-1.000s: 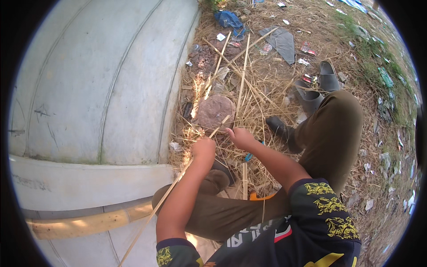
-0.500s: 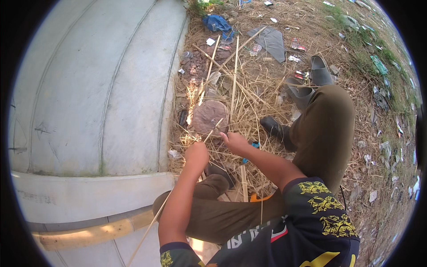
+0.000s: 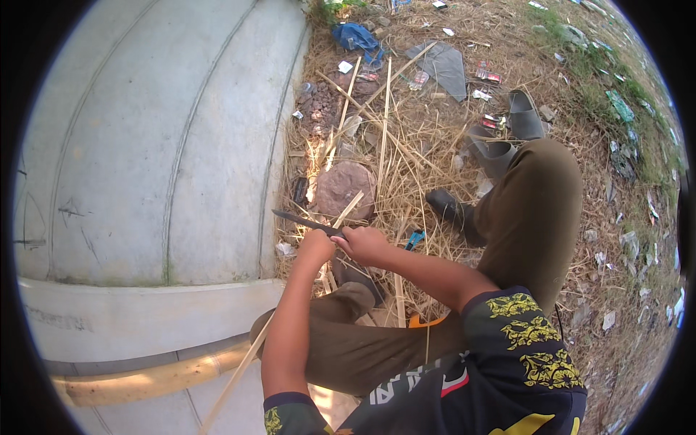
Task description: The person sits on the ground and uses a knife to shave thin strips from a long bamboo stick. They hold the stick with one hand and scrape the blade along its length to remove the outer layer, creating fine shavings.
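My left hand is closed round a long, pale bamboo strip. One end of the strip pokes out past my fingers, above a round brown stone; the other end runs back under my left forearm. Close beside it, my right hand grips a knife. The knife's dark blade points left across the strip, just beyond my left fingers. My right thumb is near the left hand, and the knife's handle is mostly hidden in my fist.
Dry straw and several loose bamboo strips lie ahead. A blue cutter is right of my hands, with an orange thing nearer my legs. Grey clogs stand to the right. A pale wall borders the left.
My right hand has moved left and back against my left hand, and the knife blade has come into plain view. The strip behind my left arm has shifted slightly and turned broader side up.
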`<action>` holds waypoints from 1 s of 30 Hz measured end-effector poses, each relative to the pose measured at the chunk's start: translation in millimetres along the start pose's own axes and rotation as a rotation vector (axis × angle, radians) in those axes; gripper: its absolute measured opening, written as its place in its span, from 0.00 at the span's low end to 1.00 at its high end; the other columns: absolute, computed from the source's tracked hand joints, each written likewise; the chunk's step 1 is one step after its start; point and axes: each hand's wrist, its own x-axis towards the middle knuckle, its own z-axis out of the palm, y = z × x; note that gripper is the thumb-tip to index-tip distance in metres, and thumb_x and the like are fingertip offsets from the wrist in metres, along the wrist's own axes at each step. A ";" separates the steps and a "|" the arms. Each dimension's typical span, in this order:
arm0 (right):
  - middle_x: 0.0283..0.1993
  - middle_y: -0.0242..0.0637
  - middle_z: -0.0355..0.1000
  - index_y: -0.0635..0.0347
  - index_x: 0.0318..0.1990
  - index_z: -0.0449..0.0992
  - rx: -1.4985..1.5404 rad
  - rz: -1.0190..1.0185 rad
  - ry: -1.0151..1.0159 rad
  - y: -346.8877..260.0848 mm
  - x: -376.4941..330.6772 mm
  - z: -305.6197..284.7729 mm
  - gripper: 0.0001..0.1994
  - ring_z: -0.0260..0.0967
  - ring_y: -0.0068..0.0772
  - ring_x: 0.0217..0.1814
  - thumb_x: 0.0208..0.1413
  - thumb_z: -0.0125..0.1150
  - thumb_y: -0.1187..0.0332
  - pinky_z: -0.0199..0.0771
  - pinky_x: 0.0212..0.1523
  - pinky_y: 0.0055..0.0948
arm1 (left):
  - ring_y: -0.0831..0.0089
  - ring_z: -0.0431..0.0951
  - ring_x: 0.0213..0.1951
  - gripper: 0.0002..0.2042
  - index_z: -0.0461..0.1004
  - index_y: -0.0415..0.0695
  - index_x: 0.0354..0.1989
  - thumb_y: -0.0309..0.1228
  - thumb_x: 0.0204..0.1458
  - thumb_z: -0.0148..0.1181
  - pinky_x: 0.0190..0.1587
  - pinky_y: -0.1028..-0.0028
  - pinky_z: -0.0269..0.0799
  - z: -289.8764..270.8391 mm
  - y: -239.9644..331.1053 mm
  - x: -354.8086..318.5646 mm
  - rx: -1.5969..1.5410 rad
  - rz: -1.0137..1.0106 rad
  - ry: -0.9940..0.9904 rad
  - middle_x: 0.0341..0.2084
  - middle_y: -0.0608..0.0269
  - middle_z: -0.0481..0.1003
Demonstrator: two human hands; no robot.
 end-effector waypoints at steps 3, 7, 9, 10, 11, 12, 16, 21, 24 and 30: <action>0.31 0.54 0.76 0.64 0.37 0.74 0.043 0.093 -0.025 15.2 5.0 -11.3 0.30 0.75 0.61 0.38 0.68 0.40 0.43 0.73 0.41 0.55 | 0.47 0.80 0.48 0.14 0.81 0.33 0.41 0.31 0.50 0.61 0.50 0.58 0.76 7.3 -1.7 -0.6 -0.006 -0.013 0.024 0.42 0.37 0.79; 0.30 0.54 0.76 0.64 0.37 0.74 0.018 0.061 0.015 6.2 3.6 -0.2 0.29 0.76 0.61 0.36 0.68 0.41 0.43 0.74 0.39 0.55 | 0.46 0.80 0.46 0.16 0.80 0.33 0.41 0.35 0.52 0.62 0.49 0.58 0.77 -7.0 5.3 -4.3 0.026 -0.025 -0.055 0.40 0.37 0.79; 0.30 0.53 0.76 0.63 0.38 0.74 -0.084 -0.101 -0.010 -6.0 -2.8 5.9 0.29 0.76 0.60 0.36 0.68 0.41 0.43 0.74 0.38 0.55 | 0.47 0.80 0.47 0.17 0.80 0.33 0.41 0.36 0.53 0.62 0.50 0.58 0.76 -11.6 2.3 -4.0 -0.016 -0.081 -0.128 0.41 0.38 0.79; 0.29 0.52 0.76 0.61 0.39 0.74 -0.048 -0.007 -0.053 -1.2 -2.0 0.6 0.28 0.76 0.59 0.36 0.68 0.41 0.43 0.74 0.36 0.54 | 0.47 0.80 0.48 0.18 0.80 0.32 0.42 0.39 0.55 0.60 0.51 0.58 0.75 4.2 -10.0 9.7 0.051 0.128 -0.030 0.41 0.38 0.79; 0.29 0.52 0.76 0.61 0.39 0.74 -0.061 0.049 -0.059 11.3 -4.5 -3.0 0.28 0.76 0.59 0.35 0.68 0.41 0.43 0.74 0.36 0.54 | 0.47 0.80 0.48 0.18 0.80 0.32 0.42 0.39 0.56 0.59 0.51 0.58 0.75 10.4 -11.2 8.6 0.021 0.035 -0.058 0.42 0.38 0.79; 0.28 0.53 0.75 0.61 0.38 0.73 -0.071 0.098 -0.057 26.7 -3.9 -9.4 0.27 0.76 0.59 0.35 0.68 0.41 0.43 0.74 0.36 0.54 | 0.47 0.80 0.48 0.19 0.80 0.32 0.42 0.39 0.57 0.58 0.51 0.58 0.75 11.6 -7.8 9.0 -0.002 -0.059 -0.076 0.42 0.37 0.79; 0.28 0.52 0.76 0.62 0.38 0.74 -0.070 0.104 0.044 23.7 0.6 14.4 0.28 0.76 0.59 0.34 0.69 0.40 0.43 0.75 0.36 0.53 | 0.47 0.82 0.42 0.19 0.80 0.32 0.40 0.40 0.59 0.57 0.48 0.57 0.76 -1.1 -5.2 8.1 -0.145 -0.174 -0.176 0.37 0.37 0.80; 0.32 0.54 0.77 0.65 0.40 0.75 -0.041 0.327 0.039 62.9 4.5 -5.0 0.29 0.77 0.57 0.37 0.69 0.40 0.44 0.75 0.40 0.54 | 0.48 0.83 0.38 0.18 0.80 0.31 0.39 0.39 0.58 0.58 0.45 0.57 0.78 5.7 -3.0 5.7 -0.220 -0.164 -0.126 0.33 0.38 0.80; 0.31 0.56 0.76 0.65 0.40 0.75 -0.050 0.392 -0.103 87.3 3.5 -20.3 0.29 0.77 0.59 0.37 0.69 0.40 0.44 0.74 0.41 0.55 | 0.50 0.83 0.36 0.17 0.80 0.31 0.38 0.38 0.57 0.59 0.44 0.59 0.78 13.4 -7.4 11.5 -0.169 -0.161 -0.095 0.30 0.40 0.81; 0.32 0.55 0.76 0.64 0.38 0.73 -0.059 0.068 0.029 49.1 -4.4 8.8 0.28 0.76 0.60 0.38 0.69 0.40 0.44 0.74 0.41 0.54 | 0.52 0.83 0.29 0.17 0.80 0.31 0.38 0.37 0.57 0.58 0.36 0.61 0.79 -3.1 -0.4 5.4 -0.148 -0.128 -0.131 0.28 0.41 0.80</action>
